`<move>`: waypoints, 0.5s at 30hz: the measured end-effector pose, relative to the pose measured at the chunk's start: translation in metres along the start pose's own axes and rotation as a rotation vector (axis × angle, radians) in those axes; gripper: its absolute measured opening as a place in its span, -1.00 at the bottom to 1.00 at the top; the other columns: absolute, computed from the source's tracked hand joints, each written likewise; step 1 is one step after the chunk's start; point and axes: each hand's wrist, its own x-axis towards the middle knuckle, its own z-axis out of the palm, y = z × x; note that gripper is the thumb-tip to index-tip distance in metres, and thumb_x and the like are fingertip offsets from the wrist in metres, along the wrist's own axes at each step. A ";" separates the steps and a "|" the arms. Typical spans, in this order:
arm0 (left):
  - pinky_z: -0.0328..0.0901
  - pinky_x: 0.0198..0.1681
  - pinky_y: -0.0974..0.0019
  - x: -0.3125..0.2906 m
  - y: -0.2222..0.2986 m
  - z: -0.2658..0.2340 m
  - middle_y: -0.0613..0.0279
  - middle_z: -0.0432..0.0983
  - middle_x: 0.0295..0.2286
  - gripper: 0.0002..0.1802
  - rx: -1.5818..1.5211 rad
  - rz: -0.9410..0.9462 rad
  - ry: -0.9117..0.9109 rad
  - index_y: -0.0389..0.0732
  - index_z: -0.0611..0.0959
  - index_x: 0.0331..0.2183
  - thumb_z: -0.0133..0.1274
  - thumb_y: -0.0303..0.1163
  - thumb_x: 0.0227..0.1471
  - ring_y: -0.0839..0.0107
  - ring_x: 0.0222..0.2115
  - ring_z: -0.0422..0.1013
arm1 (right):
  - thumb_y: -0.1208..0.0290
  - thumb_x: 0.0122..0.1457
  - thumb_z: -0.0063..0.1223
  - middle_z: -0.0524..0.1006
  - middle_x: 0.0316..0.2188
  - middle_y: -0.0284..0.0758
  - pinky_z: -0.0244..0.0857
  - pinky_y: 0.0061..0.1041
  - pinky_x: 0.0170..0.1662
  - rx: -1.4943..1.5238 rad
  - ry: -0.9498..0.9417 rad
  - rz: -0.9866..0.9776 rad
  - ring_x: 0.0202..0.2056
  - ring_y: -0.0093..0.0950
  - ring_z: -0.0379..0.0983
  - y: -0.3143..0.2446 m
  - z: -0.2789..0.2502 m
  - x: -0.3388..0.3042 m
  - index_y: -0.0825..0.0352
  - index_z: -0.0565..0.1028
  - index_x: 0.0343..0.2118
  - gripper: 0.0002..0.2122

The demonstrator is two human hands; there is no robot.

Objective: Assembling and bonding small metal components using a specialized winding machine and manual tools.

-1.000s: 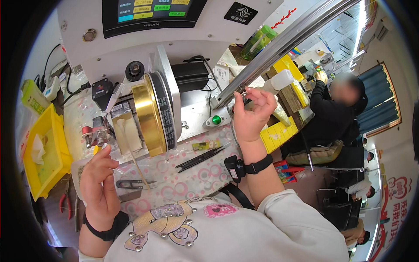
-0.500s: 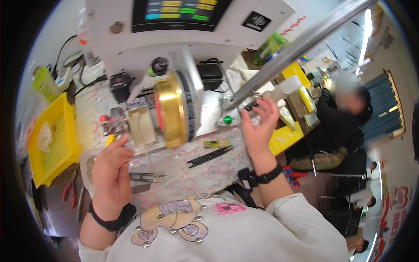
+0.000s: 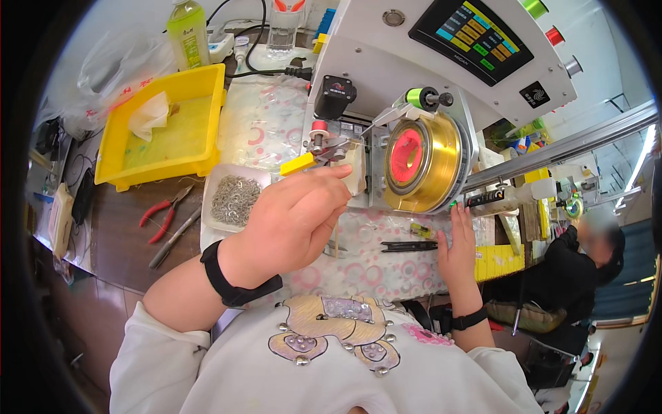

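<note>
My left hand (image 3: 293,219) is closed beside the metal clamp (image 3: 329,150) with the yellow lever, at the left end of a winding machine. Its index finger points toward a pale block (image 3: 353,169); the other fingertips are hidden, so what they hold does not show. A wide gold wheel (image 3: 441,162) with a red centre stands right of the block. My right hand (image 3: 458,248) is open, fingers stretched out, with the fingertips at the green button (image 3: 453,204) on the machine's base. Black tweezers (image 3: 408,246) lie just left of this hand.
A white dish (image 3: 236,199) of small metal rings sits left of my left hand, near red-handled pliers (image 3: 158,215) and a yellow tray (image 3: 214,124). The machine's screen (image 3: 472,38) is above. A metal bar (image 3: 565,146) slants across the right, where a person in black (image 3: 562,276) sits.
The view has swung left, showing more of the tray and dish. My right hand has come down to the green button, its fingers straighter. My left hand is closer to the clamp.
</note>
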 end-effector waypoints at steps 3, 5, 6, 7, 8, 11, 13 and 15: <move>0.38 -0.30 0.22 -0.002 -0.001 0.000 0.14 0.49 -0.42 -0.79 0.008 0.022 0.032 -0.33 0.50 -0.41 0.00 -0.75 -0.19 0.04 -0.25 0.48 | 0.42 0.13 -0.08 0.09 0.20 -0.02 -0.14 -0.19 0.23 -0.036 -0.055 0.026 0.23 -0.03 -0.08 -0.005 -0.004 0.001 0.44 0.10 0.18 -0.45; 0.38 -0.29 0.21 -0.003 -0.004 0.001 0.12 0.47 -0.43 -0.78 0.027 0.040 0.039 -0.32 0.49 -0.40 0.03 -0.72 -0.21 0.05 -0.25 0.47 | 0.41 0.12 -0.07 0.06 0.21 -0.01 -0.16 -0.18 0.23 -0.035 -0.035 0.027 0.24 -0.01 -0.11 -0.007 -0.004 -0.006 0.44 0.07 0.19 -0.43; 0.38 -0.29 0.20 -0.003 -0.005 0.001 0.10 0.46 -0.44 -0.76 0.047 0.057 0.043 -0.30 0.48 -0.39 0.07 -0.68 -0.24 0.07 -0.25 0.47 | 0.40 0.11 -0.06 0.02 0.22 0.01 -0.19 -0.18 0.24 -0.030 -0.017 0.030 0.24 0.00 -0.13 -0.008 -0.004 -0.010 0.45 0.03 0.20 -0.40; 0.38 -0.29 0.20 -0.004 -0.005 0.001 0.10 0.46 -0.44 -0.76 0.049 0.054 0.045 -0.30 0.48 -0.39 0.07 -0.68 -0.24 0.07 -0.25 0.47 | 0.40 0.11 -0.06 0.02 0.22 0.01 -0.19 -0.18 0.24 -0.030 -0.019 0.026 0.24 0.00 -0.13 -0.010 -0.007 -0.014 0.45 0.03 0.20 -0.40; 0.38 -0.29 0.20 -0.004 -0.005 0.001 0.10 0.46 -0.44 -0.76 0.049 0.044 0.042 -0.29 0.48 -0.39 0.07 -0.68 -0.23 0.08 -0.24 0.47 | 0.39 0.10 -0.05 -0.01 0.23 0.01 -0.21 -0.18 0.25 -0.059 -0.057 0.027 0.25 0.01 -0.15 -0.014 -0.013 -0.017 0.46 0.00 0.21 -0.37; 0.38 -0.29 0.21 -0.004 -0.003 0.001 0.11 0.45 -0.44 -0.77 0.053 0.027 0.046 -0.27 0.48 -0.40 0.07 -0.67 -0.22 0.10 -0.24 0.47 | 0.40 0.10 -0.06 -0.04 0.24 0.02 -0.22 -0.19 0.25 -0.073 -0.125 0.034 0.25 0.01 -0.18 -0.018 -0.023 -0.016 0.48 -0.04 0.21 -0.36; 0.38 -0.29 0.21 -0.004 -0.002 0.001 0.12 0.45 -0.45 -0.78 0.056 0.020 0.050 -0.26 0.48 -0.41 0.06 -0.67 -0.22 0.10 -0.24 0.47 | 0.42 0.11 -0.08 -0.05 0.24 0.01 -0.23 -0.19 0.26 -0.058 -0.156 0.041 0.26 0.00 -0.19 -0.019 -0.021 -0.010 0.48 -0.04 0.21 -0.37; 0.39 -0.29 0.20 -0.003 -0.001 0.001 0.12 0.49 -0.44 -0.79 0.042 0.012 0.039 -0.31 0.50 -0.40 0.03 -0.73 -0.20 0.07 -0.25 0.48 | 0.43 0.14 -0.11 -0.03 0.24 0.01 -0.22 -0.20 0.26 -0.006 -0.090 0.057 0.26 -0.01 -0.19 -0.019 -0.017 -0.001 0.48 -0.03 0.21 -0.40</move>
